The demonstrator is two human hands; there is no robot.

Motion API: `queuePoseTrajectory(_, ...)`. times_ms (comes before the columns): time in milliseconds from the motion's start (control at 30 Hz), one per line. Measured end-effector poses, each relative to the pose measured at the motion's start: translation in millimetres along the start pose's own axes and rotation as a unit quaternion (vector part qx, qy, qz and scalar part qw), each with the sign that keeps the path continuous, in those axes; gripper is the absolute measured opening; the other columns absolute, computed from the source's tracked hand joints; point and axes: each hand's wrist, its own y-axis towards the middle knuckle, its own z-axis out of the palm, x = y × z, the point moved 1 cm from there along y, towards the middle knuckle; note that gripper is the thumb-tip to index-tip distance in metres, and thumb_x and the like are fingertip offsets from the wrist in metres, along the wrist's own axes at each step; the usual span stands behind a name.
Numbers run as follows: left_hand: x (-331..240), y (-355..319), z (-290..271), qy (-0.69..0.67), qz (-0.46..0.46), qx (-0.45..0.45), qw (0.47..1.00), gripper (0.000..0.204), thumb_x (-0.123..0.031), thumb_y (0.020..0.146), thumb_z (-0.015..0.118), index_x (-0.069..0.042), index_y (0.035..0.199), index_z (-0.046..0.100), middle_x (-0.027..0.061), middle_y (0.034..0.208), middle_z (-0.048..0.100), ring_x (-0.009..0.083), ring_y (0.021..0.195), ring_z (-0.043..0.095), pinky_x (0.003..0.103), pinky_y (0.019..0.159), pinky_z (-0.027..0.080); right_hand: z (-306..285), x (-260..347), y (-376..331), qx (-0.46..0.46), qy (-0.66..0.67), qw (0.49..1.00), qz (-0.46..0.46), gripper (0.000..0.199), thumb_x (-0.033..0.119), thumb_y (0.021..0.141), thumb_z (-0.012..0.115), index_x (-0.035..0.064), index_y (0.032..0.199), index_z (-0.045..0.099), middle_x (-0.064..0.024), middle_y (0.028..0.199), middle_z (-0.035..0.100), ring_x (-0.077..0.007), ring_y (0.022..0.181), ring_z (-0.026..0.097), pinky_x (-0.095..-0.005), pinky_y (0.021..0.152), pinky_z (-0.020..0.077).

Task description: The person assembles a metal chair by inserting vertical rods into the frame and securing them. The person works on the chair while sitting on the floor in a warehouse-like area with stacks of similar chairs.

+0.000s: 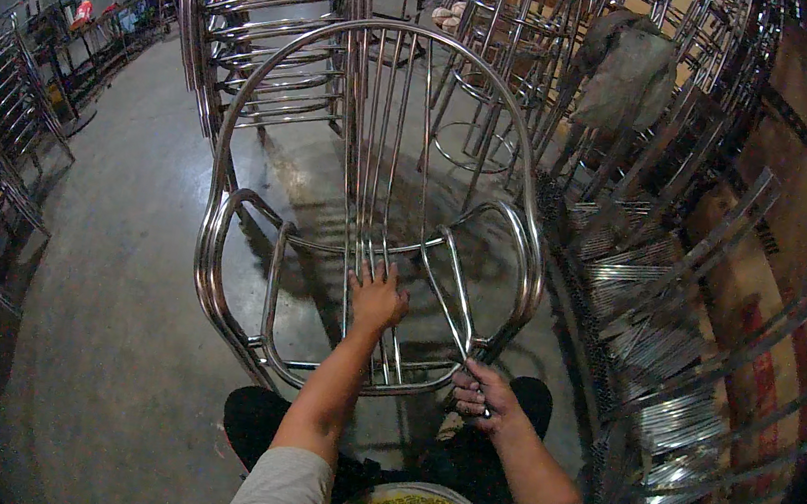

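Two hands [376,299] [484,393], shiny tubular steel chair frame [225,230]

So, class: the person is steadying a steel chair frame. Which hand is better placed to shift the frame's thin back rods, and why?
Left, probably. The left hand already lies spread on the back rods of the chair frame. The right hand is closed around a bar at the seat's front corner, bracing the frame.

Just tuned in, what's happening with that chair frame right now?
A person stands over a shiny metal chair frame on the concrete floor. The left hand lies flat on the thin rods of the backrest near the seat ring, and the right hand grips the seat ring at its front right corner. More stacked chair frames stand behind, and bundles of flat metal strips lie to the right.
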Motion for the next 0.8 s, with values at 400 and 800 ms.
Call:
queuePoseTrajectory(400, 4.5, 2.2, 11.1, -0.030, 0.009, -0.077, 0.997, 0.061, -0.036, 0.094, 0.041, 0.000, 0.143, 0.034, 0.0186, 0.146, 0.038, 0.0439, 0.137, 0.029, 0.062, 0.110, 0.017, -18.8, -33.8, 74.2, -0.202, -0.257, 0.930, -0.169, 0.020, 0.026, 0.095, 0.057, 0.0108, 0.104, 0.047, 0.0008, 0.062, 0.040, -0.0100, 0.044, 0.038, -0.0263, 0.036, 0.0316)
queuePoseTrajectory(800, 12.3, 5.8, 26.5, 0.002, -0.003, -0.128, 0.992, 0.076, -0.035, 0.079, 0.066, 0.004, 0.138, 0.038, 0.0240, 0.142, 0.041, 0.0416, 0.133, 0.037, 0.059, 0.109, 0.025, -14.4, -7.5, 83.6, -0.217, -0.332, 0.903, -0.167, 0.019, 0.021, 0.094, 0.057, 0.0070, 0.106, 0.050, 0.0014, 0.062, 0.043, -0.0085, 0.045, 0.038, -0.0253, 0.039, 0.0310)
